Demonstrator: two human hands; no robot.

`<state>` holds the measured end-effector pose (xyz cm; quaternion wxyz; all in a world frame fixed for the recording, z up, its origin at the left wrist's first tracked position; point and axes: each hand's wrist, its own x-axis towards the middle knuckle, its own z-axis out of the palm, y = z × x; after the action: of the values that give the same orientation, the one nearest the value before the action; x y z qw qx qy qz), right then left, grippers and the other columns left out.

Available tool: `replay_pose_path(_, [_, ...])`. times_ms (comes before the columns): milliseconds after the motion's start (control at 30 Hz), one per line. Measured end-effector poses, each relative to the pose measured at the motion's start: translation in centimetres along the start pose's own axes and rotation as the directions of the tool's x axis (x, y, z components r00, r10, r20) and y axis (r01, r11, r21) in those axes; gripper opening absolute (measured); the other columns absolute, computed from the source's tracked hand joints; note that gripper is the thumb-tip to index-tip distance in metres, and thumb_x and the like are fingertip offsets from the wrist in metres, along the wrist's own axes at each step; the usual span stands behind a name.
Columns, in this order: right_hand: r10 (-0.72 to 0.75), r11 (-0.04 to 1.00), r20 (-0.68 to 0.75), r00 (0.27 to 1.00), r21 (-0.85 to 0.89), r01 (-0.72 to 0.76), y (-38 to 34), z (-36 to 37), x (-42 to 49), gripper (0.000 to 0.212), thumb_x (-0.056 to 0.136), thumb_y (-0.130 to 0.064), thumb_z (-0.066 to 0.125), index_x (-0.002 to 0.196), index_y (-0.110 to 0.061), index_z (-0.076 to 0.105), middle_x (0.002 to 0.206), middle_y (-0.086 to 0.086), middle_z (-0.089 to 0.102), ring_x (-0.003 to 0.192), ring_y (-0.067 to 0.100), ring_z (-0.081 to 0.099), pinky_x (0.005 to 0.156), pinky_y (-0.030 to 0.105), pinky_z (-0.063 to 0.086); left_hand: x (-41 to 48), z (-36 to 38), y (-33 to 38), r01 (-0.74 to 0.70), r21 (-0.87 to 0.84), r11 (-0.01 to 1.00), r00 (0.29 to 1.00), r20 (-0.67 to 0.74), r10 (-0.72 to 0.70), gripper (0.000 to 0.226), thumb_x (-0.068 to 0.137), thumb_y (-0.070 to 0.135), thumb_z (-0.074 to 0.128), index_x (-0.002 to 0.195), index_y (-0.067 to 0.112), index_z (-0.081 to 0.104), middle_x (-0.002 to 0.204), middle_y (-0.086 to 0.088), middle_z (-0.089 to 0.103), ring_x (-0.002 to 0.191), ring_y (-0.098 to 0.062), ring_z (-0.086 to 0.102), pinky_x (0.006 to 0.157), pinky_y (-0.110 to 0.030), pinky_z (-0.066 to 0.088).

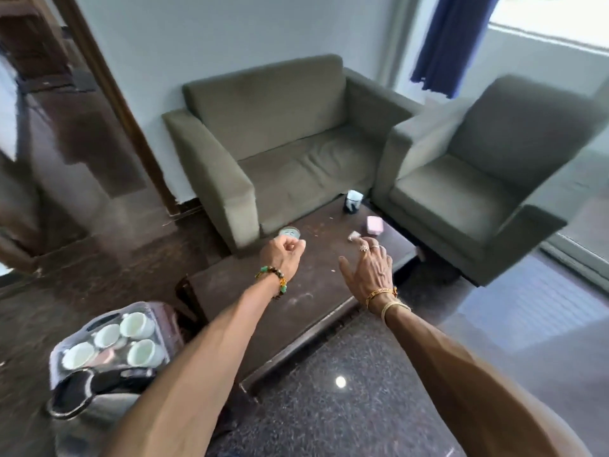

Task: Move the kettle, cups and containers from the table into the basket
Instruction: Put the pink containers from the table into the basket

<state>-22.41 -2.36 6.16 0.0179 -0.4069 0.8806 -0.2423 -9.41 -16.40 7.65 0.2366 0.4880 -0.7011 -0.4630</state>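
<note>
The basket (54, 357) sits on the floor at the near left, off the desk's (296, 291) near left corner. It already holds four white cups (136, 324) and the kettle (99, 410).

The left hand (283, 255) hangs over the desk's left edge with its fingers curled in and nothing visible in them. A round tin (289, 233) lies just beyond its knuckles, close to that edge; it is squat, with no long axis to line up on. This hand is clearly the nearer one to it.

The right hand (369, 268) is spread wide and empty, fingers pointing far. Just past the fingertips lie a small pale piece (354, 235) and a pink container (375, 224) near the right edge. Farther still, at the far end of the desk, stands a dark cup (352, 201).

The sofa (290, 153) and armchair (478, 192) close in on the far end. The near desk surface gives open room back toward the basket, probably a long carry to the near left.
</note>
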Motion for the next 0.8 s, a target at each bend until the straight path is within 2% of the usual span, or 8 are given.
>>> replay_pose_path(67, [0.054, 0.998, -0.019, 0.998, -0.013, -0.055, 4.2, -2.3, -1.3, 0.058, 0.09, -0.043, 0.061, 0.14, -0.016, 0.048, 0.139, 0.006, 0.048, 0.123, 0.029, 0.047, 0.1, 0.042, 0.036, -1.6, 4.1, 2.0, -0.047, -0.049, 0.998, 0.998, 0.05, 0.05, 0.008, 0.085, 0.015, 0.068, 0.079, 0.012, 0.063, 0.07, -0.001, 0.057, 0.065, -0.012, 0.049, 0.068, -0.028, 0.04])
replay_pose_path(167, [0.123, 0.992, -0.086, 0.989, -0.002, -0.124, 9.9, -6.6, -2.7, 0.055, 0.09, -0.043, 0.061, 0.138, -0.017, 0.049, 0.137, 0.005, 0.048, 0.122, 0.028, 0.047, 0.099, 0.042, 0.036, -3.7, 9.7, 5.8, -0.091, 0.016, 0.996, 0.991, 0.103, 0.089, 0.006, 0.083, 0.023, 0.07, 0.082, 0.018, 0.068, 0.079, -0.001, 0.067, 0.067, -0.013, 0.06, 0.062, -0.021, 0.05])
replay_pose_path(300, [0.24, 0.971, -0.208, 0.948, 0.044, -0.236, 15.6, -11.5, -2.9, 0.053, 0.09, -0.041, 0.061, 0.136, -0.016, 0.051, 0.134, 0.005, 0.05, 0.119, 0.027, 0.049, 0.098, 0.042, 0.038, -4.9, 16.1, 10.7, -0.153, -0.012, 0.988, 0.972, 0.178, 0.153, 0.006, 0.08, 0.016, 0.072, 0.084, 0.016, 0.068, 0.09, -0.011, 0.073, 0.081, -0.024, 0.066, 0.082, -0.037, 0.056])
replay_pose_path(367, [0.301, 0.954, -0.25, 0.92, 0.067, -0.293, 18.3, -13.3, -3.1, 0.053, 0.09, -0.039, 0.062, 0.135, -0.015, 0.052, 0.133, 0.006, 0.051, 0.118, 0.028, 0.05, 0.097, 0.042, 0.039, -5.5, 19.4, 12.9, -0.181, -0.016, 0.983, 0.96, 0.213, 0.181, 0.008, 0.079, 0.013, 0.072, 0.081, 0.018, 0.065, 0.088, -0.012, 0.072, 0.087, -0.031, 0.068, 0.083, -0.04, 0.056])
replay_pose_path(433, [0.346, 0.938, -0.272, 0.898, 0.084, -0.336, 20.8, -14.2, -3.5, 0.053, 0.089, -0.039, 0.063, 0.135, -0.014, 0.052, 0.132, 0.007, 0.051, 0.117, 0.029, 0.051, 0.097, 0.043, 0.039, -5.8, 22.5, 14.1, -0.212, -0.006, 0.977, 0.946, 0.249, 0.206, 0.009, 0.079, 0.015, 0.072, 0.078, 0.02, 0.065, 0.085, -0.008, 0.071, 0.087, -0.031, 0.069, 0.081, -0.038, 0.056])
replay_pose_path(567, [0.421, 0.906, -0.25, 0.872, 0.065, -0.419, 26.0, -14.5, -3.8, 0.054, 0.09, -0.041, 0.061, 0.136, -0.014, 0.051, 0.132, 0.006, 0.051, 0.118, 0.028, 0.051, 0.098, 0.041, 0.039, -6.0, 28.6, 15.1, -0.228, 0.017, 0.973, 0.922, 0.323, 0.211, 0.01, 0.078, 0.022, 0.074, 0.077, 0.026, 0.065, 0.077, 0.006, 0.067, 0.079, -0.016, 0.068, 0.069, -0.022, 0.052])
replay_pose_path(667, [0.466, 0.882, -0.212, 0.859, 0.033, -0.47, 29.4, -14.1, -2.9, 0.055, 0.091, -0.042, 0.059, 0.138, -0.013, 0.05, 0.133, 0.007, 0.051, 0.12, 0.028, 0.051, 0.101, 0.04, 0.039, -5.1, 33.0, 15.2, -0.221, 0.044, 0.974, 0.906, 0.379, 0.189, 0.008, 0.078, 0.024, 0.074, 0.078, 0.027, 0.066, 0.074, 0.009, 0.066, 0.082, -0.017, 0.069, 0.079, -0.03, 0.056])
replay_pose_path(800, [0.485, 0.873, -0.169, 0.858, 0.032, -0.487, 33.0, -14.4, -0.1, 0.055, 0.093, -0.04, 0.059, 0.138, -0.011, 0.05, 0.134, 0.009, 0.051, 0.122, 0.028, 0.051, 0.104, 0.039, 0.04, -2.6, 37.5, 16.6, -0.203, 0.05, 0.978, 0.895, 0.415, 0.165, 0.006, 0.078, 0.024, 0.073, 0.08, 0.025, 0.068, 0.075, 0.008, 0.066, 0.083, -0.018, 0.069, 0.08, -0.03, 0.056])
